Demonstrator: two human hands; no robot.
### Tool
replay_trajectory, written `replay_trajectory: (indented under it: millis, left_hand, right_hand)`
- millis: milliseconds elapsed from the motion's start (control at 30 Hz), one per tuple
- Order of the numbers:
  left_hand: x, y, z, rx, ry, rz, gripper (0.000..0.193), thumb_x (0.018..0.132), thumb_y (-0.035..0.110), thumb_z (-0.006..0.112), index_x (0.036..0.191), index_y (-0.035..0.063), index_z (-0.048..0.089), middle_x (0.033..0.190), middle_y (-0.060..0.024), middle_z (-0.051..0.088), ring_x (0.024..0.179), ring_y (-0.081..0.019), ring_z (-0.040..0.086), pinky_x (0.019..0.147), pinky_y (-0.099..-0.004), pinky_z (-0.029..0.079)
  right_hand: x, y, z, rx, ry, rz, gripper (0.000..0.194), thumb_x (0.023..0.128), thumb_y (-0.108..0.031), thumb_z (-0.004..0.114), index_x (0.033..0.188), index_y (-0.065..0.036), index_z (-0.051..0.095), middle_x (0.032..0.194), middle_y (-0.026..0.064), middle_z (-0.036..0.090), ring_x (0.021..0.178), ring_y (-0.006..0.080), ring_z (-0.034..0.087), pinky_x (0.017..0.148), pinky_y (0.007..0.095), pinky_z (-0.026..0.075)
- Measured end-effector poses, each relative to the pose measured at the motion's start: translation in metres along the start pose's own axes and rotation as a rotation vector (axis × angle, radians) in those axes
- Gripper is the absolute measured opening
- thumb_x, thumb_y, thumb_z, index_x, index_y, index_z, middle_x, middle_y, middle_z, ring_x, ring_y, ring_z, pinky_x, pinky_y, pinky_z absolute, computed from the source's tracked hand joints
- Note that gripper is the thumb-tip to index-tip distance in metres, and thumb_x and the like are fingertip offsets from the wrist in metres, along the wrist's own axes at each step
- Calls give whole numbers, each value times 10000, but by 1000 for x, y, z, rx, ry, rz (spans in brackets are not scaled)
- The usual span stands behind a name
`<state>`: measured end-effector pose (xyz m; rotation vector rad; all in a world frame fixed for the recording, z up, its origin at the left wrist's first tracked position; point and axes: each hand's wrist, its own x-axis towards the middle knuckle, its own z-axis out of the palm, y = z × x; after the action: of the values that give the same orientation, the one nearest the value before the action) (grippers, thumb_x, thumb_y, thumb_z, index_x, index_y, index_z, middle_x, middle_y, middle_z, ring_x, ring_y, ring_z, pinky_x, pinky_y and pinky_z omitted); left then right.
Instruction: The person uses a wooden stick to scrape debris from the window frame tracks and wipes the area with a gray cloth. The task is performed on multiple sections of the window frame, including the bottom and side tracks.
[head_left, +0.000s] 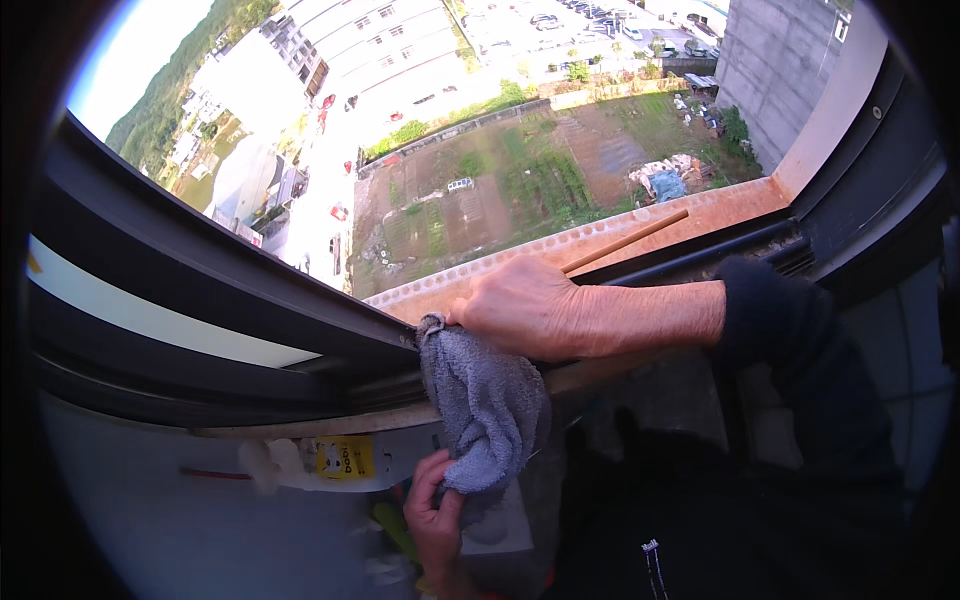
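My right hand (525, 307) reaches in from the right over the window sill (720, 214), closed around a thin wooden stick (630, 241). One end of the stick shows beyond my knuckles; the rest is hidden by the hand. At my right fingertips a grey terry cloth (487, 405) is bunched up, its soiled end (430, 328) against the dark window frame (360, 300). The cloth hangs down from there in folds. Below, my left hand (435, 502) pinches its lower edge between thumb and fingers.
A dark sliding track (705, 251) with dirt at its right end runs along the sill. Under the sash lies a yellow packet with writing (345, 457) on a white surface. A green item (394, 529) is beside my left hand. Outside, far below, are garden plots (480, 202).
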<state>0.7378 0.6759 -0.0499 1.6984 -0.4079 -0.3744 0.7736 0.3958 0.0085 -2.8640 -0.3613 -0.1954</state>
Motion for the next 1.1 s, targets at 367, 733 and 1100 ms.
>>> replay_trajectory:
  millis: [367,733,1100]
  left_hand:
    - [6,65,108,-531,-102,287,149,801,95,652,874,-24,601,1007,-193,627,841,-246,634,793,-365,494]
    - [105,138,218,-474,-546,475,267,884,65,575,1128,-42,592,1198,-166,587,1107,-221,562,1011,-355,389]
    - [134,89,305,432,-902,881,581,756,207,729,1278,65,517,1329,-138,510,1202,-346,489,1011,-419,395]
  right_hand:
    - [-93,-4,-115,-95,391,164,172,899,-131,596,1047,-88,672,769,99,663,669,213,670,516,336,504]
    - [-308,-5,-156,-507,759,651,161,886,5,601,1037,17,656,888,98,665,766,186,671,655,264,559]
    - [-322,-9,-134,-660,445,759,133,809,-26,658,942,-29,675,747,62,578,645,155,599,510,258,480]
